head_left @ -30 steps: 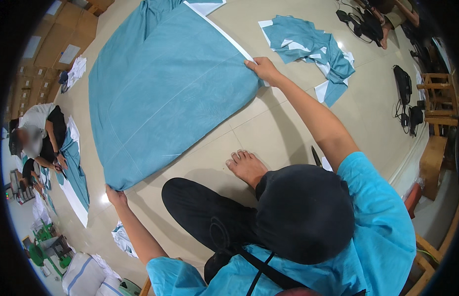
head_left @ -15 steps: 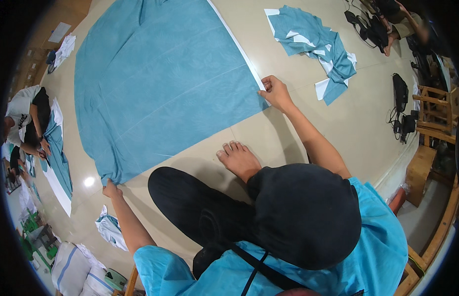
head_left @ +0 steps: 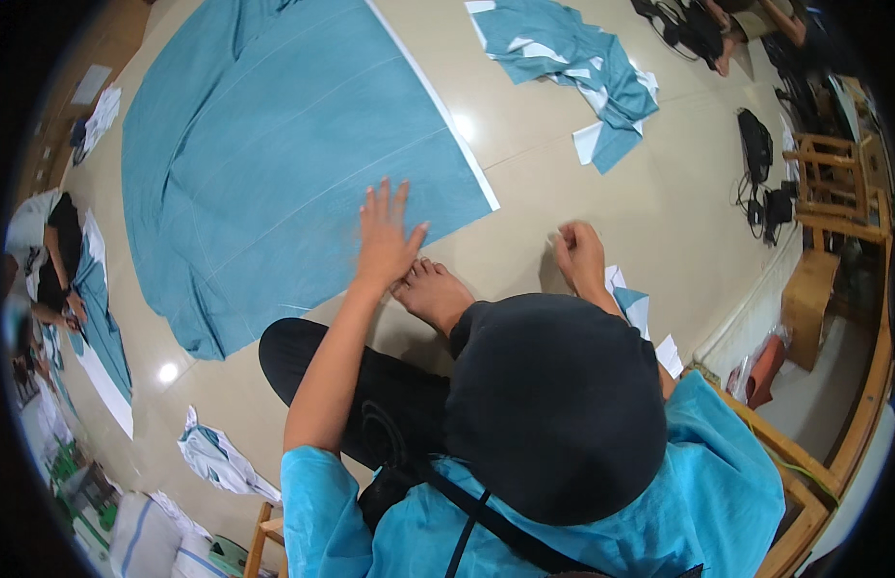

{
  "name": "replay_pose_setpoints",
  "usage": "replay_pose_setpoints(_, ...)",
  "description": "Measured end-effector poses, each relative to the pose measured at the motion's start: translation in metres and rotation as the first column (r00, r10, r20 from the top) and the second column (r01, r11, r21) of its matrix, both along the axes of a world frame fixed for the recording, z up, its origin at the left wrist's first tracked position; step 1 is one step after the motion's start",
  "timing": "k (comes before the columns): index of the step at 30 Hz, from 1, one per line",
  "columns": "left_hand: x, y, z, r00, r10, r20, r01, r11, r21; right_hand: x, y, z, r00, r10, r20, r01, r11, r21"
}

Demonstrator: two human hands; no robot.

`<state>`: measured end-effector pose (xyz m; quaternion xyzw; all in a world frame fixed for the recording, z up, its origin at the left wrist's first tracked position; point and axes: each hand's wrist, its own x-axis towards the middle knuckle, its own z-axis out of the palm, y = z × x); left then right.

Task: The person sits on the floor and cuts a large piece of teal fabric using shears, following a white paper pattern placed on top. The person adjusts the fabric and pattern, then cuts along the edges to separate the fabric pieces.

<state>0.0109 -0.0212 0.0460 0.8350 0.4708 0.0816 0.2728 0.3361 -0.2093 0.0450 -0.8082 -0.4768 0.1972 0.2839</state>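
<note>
Teal cloth [head_left: 274,144], white along one edge; beige floor [head_left: 524,183].
Cloth face marked with thin pale lines; fabric pile [head_left: 616,82] teal with white patches; shirt [head_left: 722,462] bright turquoise; trousers [head_left: 558,409] black; sack [head_left: 144,535] white with a blue stripe; machine [head_left: 81,486] at left green; stool [head_left: 842,228] light brown; long case [head_left: 755,144] black; smaller fabric bundle [head_left: 216,458] at lower left white and teal.

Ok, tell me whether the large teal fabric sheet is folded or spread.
Mostly spread: the large teal fabric sheet lies broad over the pale tiled floor, though creases gather along its left side.
</note>
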Motion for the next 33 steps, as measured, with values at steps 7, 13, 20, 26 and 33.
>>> replay_pose_setpoints(7,0.051,-0.013,-0.024,0.973,-0.063,-0.224,0.057,0.998,-0.032,-0.004,-0.144,0.015,0.996,-0.028,0.09,0.05,0.967,-0.249)
replay_pose_setpoints(13,0.051,-0.015,-0.034,0.97,-0.029,-0.243,0.033,0.999,0.011,-0.016,-0.187,0.012,0.996,-0.07,0.046,0.08,0.954,-0.288)
replay_pose_setpoints(20,0.047,-0.01,-0.042,0.988,0.003,-0.157,0.01,0.997,0.083,-0.013,-0.198,0.008,0.993,-0.105,-0.045,0.085,0.943,-0.323)
replay_pose_setpoints(26,0.04,0.0,-0.041,0.979,0.092,-0.179,-0.07,0.99,0.122,0.034,-0.19,0.0,0.802,-0.344,-0.489,0.016,0.83,-0.557)
replay_pose_setpoints(33,0.044,-0.012,-0.044,0.995,0.002,-0.095,0.006,0.997,0.082,0.026,-0.157,0.019,0.738,-0.369,-0.565,0.084,0.881,-0.466)
